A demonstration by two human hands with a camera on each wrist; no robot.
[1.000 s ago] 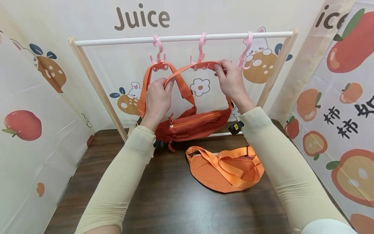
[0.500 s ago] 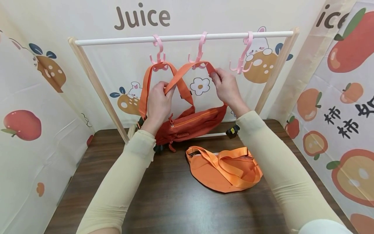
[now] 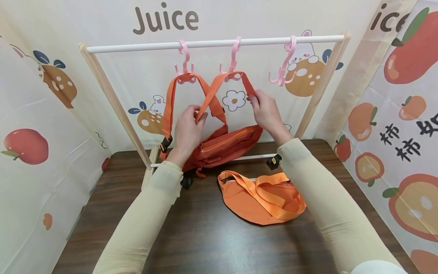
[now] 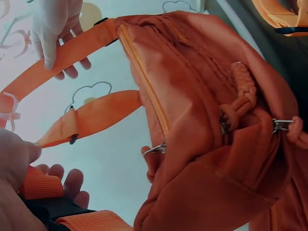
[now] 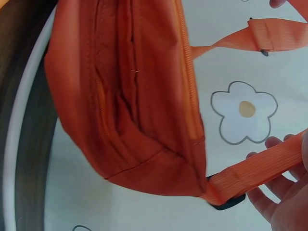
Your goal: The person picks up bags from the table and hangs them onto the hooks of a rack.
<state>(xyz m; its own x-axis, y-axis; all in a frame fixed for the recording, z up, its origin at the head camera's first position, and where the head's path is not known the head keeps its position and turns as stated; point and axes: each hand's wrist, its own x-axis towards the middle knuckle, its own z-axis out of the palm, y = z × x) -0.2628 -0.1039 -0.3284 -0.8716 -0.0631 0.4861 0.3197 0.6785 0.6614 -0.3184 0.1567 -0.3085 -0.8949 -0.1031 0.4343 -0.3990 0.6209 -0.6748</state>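
Note:
A rust-red waist bag (image 3: 229, 144) hangs low in front of the rack, filling much of the left wrist view. Its orange strap (image 3: 216, 85) runs over the middle pink hook (image 3: 234, 62). My left hand (image 3: 189, 131) pinches the strap's left side between thumb and fingers. On the right side of the loop, my right hand (image 3: 265, 112) holds the strap just below the hook; in the right wrist view its fingers (image 5: 276, 185) lie around the webbing. A second strap loop (image 3: 170, 102) hangs on the left pink hook (image 3: 185, 62), with a black buckle (image 3: 166, 144). Where it joins below is partly hidden.
A lighter orange waist bag (image 3: 253, 201) lies on the dark wooden table (image 3: 212, 247). The rack's white bar (image 3: 137, 47) carries a right pink hook (image 3: 282, 72) with nothing on it. Wooden legs (image 3: 113, 102) stand at both ends.
Both hands have moved downward along the strap, the right one also away from the hook. The strap now drapes over the middle hook, and the bag hangs slightly further left.

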